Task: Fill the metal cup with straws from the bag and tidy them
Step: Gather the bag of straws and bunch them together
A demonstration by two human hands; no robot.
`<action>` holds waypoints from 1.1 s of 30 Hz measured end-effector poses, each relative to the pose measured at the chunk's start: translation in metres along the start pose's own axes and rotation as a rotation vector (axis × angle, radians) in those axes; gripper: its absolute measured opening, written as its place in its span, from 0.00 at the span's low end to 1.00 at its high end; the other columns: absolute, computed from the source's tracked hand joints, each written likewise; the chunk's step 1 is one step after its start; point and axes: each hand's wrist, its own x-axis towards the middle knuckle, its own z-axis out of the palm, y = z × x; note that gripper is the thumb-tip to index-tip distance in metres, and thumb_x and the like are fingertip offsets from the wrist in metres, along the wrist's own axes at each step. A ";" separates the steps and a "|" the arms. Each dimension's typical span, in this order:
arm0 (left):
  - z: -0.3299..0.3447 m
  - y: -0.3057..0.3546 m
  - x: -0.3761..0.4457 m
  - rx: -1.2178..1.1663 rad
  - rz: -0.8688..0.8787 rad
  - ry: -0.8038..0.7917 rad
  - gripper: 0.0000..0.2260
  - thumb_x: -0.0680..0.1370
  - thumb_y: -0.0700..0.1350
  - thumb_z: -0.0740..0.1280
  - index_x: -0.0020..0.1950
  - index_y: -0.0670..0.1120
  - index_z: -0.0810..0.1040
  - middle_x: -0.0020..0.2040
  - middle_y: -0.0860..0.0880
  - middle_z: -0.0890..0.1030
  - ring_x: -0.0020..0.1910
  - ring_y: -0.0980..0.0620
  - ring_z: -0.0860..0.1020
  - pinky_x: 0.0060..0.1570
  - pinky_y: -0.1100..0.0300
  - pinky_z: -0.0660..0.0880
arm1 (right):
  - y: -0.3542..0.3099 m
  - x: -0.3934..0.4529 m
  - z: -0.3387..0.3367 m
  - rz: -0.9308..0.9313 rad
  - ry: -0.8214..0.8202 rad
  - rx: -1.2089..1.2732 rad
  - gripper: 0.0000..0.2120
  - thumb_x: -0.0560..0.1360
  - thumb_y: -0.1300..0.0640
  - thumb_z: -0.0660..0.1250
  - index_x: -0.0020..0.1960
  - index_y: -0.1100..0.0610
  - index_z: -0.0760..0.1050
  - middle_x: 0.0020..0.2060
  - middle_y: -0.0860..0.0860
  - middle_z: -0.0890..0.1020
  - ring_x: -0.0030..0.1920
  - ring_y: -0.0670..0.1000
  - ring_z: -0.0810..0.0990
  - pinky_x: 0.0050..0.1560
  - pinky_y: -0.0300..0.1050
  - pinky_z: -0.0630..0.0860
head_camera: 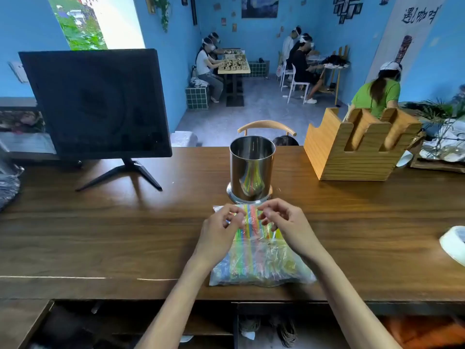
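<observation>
Lying flat on the dark brown wooden counter [100, 235], the clear plastic bag of multicoloured straws [259, 260] points lengthwise toward the shiny cylindrical metal cup [251, 167], its far end just short of the cup's flared base. Cup stands upright near the counter's far edge, inside looks empty, straw colours reflected on its wall. Both hands sit over the bag's far end, well inside its width. Left hand [221, 230]: fingers curled, thumb and index tips pinching the plastic film at the top edge. Right hand [284, 222]: fingers curled the same way, tips at the film beside the left; looks like a pinch, but cannot tell for sure if it has the plastic. The 2 hands are close, not touching. Bag's near end reaches toward the counter's front edge. Black flat monitor on a splayed stand [95, 104] far left; light wooden slotted holder [357, 147] far right, well apart from the cup.
</observation>
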 end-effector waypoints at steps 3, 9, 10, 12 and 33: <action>0.004 -0.004 0.017 0.360 0.007 0.112 0.03 0.81 0.54 0.67 0.48 0.59 0.79 0.42 0.58 0.81 0.43 0.60 0.78 0.42 0.56 0.75 | 0.008 0.017 0.001 0.004 0.078 -0.159 0.08 0.81 0.59 0.67 0.48 0.48 0.82 0.40 0.45 0.86 0.40 0.42 0.82 0.41 0.32 0.75; 0.012 -0.016 0.026 0.572 0.009 0.044 0.01 0.80 0.55 0.67 0.48 0.60 0.76 0.42 0.57 0.79 0.43 0.56 0.77 0.39 0.56 0.73 | 0.031 0.034 0.002 0.038 0.020 -0.344 0.09 0.79 0.55 0.68 0.45 0.42 0.80 0.39 0.42 0.84 0.42 0.41 0.81 0.41 0.33 0.74; 0.012 -0.016 0.028 0.590 -0.008 0.014 0.02 0.80 0.55 0.66 0.49 0.59 0.77 0.43 0.57 0.79 0.44 0.55 0.77 0.40 0.56 0.73 | 0.034 0.036 0.001 0.033 0.024 -0.398 0.08 0.79 0.54 0.69 0.45 0.42 0.80 0.40 0.42 0.84 0.43 0.41 0.81 0.44 0.36 0.76; 0.015 -0.017 0.031 0.638 -0.009 -0.035 0.05 0.80 0.56 0.66 0.52 0.57 0.78 0.46 0.56 0.79 0.45 0.54 0.78 0.38 0.56 0.71 | 0.042 0.041 0.003 -0.005 0.033 -0.521 0.05 0.77 0.56 0.71 0.46 0.46 0.81 0.42 0.42 0.84 0.44 0.43 0.81 0.48 0.43 0.79; 0.026 0.000 0.052 0.668 0.084 -0.279 0.02 0.75 0.47 0.74 0.47 0.53 0.84 0.41 0.55 0.79 0.45 0.54 0.78 0.45 0.59 0.74 | 0.061 0.060 -0.006 -0.112 -0.066 -0.662 0.06 0.73 0.53 0.76 0.50 0.49 0.85 0.44 0.40 0.80 0.49 0.47 0.76 0.54 0.47 0.74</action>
